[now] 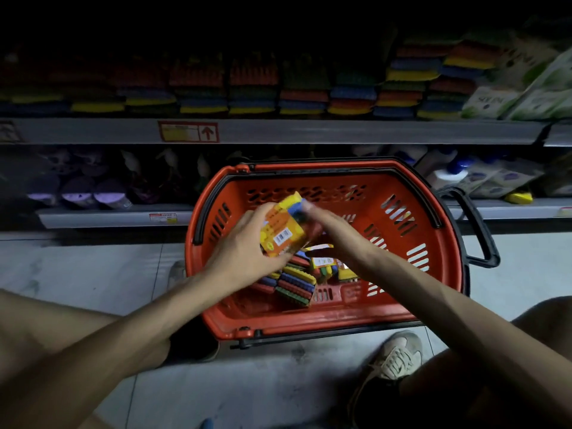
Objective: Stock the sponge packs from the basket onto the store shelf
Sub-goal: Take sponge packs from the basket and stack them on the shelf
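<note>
A red basket with black handles sits on the floor in front of the store shelf. Above its middle I hold a sponge pack with an orange and yellow label and a barcode. My left hand grips its left side. My right hand touches its top right end with the fingertips. Several more sponge packs of red, blue, yellow and green sponges lie at the basket's bottom. Rows of stacked sponge packs fill the shelf above.
White and green packages stand at the shelf's right end. The lower shelf holds purple items on the left and bottles on the right. My shoe and knees are near the basket on the grey floor.
</note>
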### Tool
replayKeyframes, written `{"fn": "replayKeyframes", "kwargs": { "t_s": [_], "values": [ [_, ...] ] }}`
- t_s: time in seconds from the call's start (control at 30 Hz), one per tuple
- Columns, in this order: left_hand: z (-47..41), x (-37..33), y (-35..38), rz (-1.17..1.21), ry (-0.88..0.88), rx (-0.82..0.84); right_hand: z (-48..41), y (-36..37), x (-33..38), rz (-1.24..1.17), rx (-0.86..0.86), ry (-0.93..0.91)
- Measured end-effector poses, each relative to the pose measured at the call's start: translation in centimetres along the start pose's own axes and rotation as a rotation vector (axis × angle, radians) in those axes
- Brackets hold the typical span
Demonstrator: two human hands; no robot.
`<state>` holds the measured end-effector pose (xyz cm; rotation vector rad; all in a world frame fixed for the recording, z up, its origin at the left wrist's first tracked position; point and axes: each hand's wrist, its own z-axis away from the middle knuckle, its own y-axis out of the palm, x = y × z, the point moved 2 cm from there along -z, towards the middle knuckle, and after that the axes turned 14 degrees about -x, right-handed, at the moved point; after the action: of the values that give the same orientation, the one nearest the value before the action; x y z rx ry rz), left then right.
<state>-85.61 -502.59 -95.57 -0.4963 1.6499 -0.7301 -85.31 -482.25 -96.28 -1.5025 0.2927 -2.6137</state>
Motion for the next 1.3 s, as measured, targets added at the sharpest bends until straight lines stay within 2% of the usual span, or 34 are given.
{"fn": "replayKeyframes", "kwargs": {
  "t_s": [0.1,0.2,0.43,0.53,0.63,0.77,0.9,1.0,1.13,1.3],
  "values": [
    [-0.8,1.4,-0.6,0.273,-0.366,0.004,-1.5,0.1,-0.4,-0.095,-0.079,0.13],
    [-1.0,3.0,-1.2,0.378,-0.587,-0.001,-2.9,-0.1,-1.8,0.243,-0.093,0.114],
    [-0.8,4.3,-2.1,0.463,-0.738,-0.014,-4.2,3.4,-8.4,1.257,0.283,-0.32],
    [-0.8,4.5,-2.1,0.489,-0.749,-0.025,-4.3,4.3,-9.5,1.42,0.316,-0.365],
    [-0.8,4.5,-2.0,0.473,-0.742,-0.019,-4.7,4.4,-9.6,1.448,0.298,-0.387],
    [-1.0,4.4,-2.0,0.47,-0.747,-0.03,-5.1,4.4,-9.9,1.36,0.28,-0.281],
    [-1.4,4.2,-2.2,0.52,-0.767,-0.039,-5.4,3.1,-7.6,1.104,0.207,-0.159],
    [-1.7,3.8,-2.5,0.572,-0.775,-0.05,-5.1,0.7,-5.2,0.756,0.069,-0.047],
    [-2.6,3.0,-3.1,0.653,-0.772,-0.054,-3.3,-2.6,-2.3,0.241,-0.023,0.052],
    [-3.8,0.6,-4.8,0.732,-0.735,-0.097,-0.5,-5.3,1.5,-0.075,-0.115,-0.002]
  ]
}}
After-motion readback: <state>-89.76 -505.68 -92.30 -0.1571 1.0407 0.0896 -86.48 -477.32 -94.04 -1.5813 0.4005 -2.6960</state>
